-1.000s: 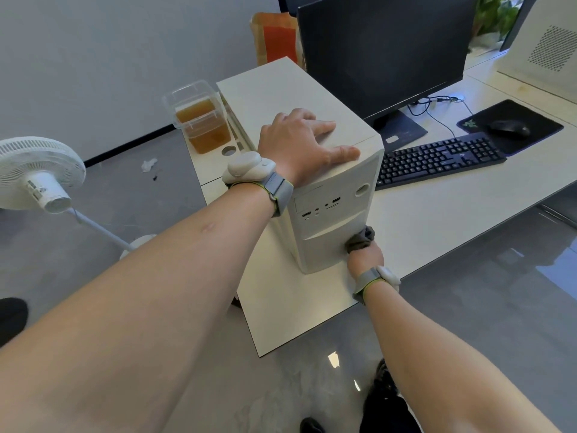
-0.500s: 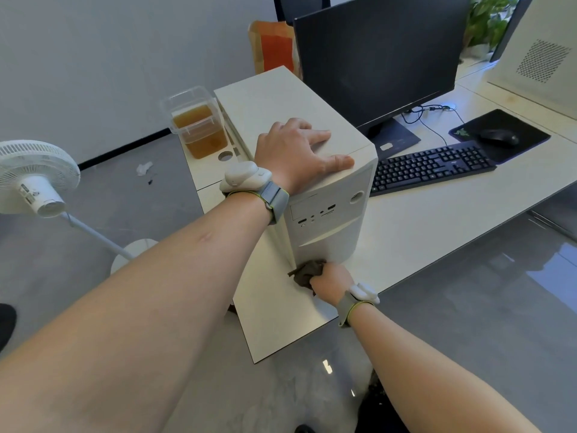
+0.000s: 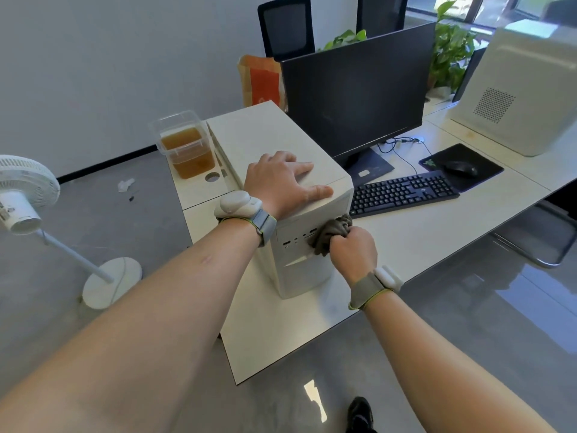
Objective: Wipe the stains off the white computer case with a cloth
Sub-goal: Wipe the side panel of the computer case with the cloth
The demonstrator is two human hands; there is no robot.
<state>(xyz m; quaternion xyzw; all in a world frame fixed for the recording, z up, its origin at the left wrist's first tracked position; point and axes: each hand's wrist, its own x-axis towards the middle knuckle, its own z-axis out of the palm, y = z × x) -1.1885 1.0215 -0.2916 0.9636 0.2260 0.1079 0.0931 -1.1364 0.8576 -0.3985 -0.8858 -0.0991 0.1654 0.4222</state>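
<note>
- Tabletop: one long white surface. The task's thing stands near its left end, close to the front edge.
- White computer case: one in work, upright, front panel toward the person. A second white case sits at the far right, apart from the job.
- Monitor: one, dark, just behind and right of the case in work.
- Progress, as a judgement: wiping is under way on the upper front panel by the ports. No stains are plain to see on the top or the front. The lower front and the sides cannot be judged clean, so some wiping probably remains.
- Keyboard: one, black, right of the case.
- Clear container of brown liquid: one, at the far left edge behind the case.
- Hands: two. The left hand lies flat on the case's top near its front edge, fingers spread, steadying it and gripping nothing. The right hand is fisted round the cloth, pressing it to the front panel.
- Cloth: one, dark, bunched, touching the case's front right edge.
- Mouse: one, on a black pad.
</note>
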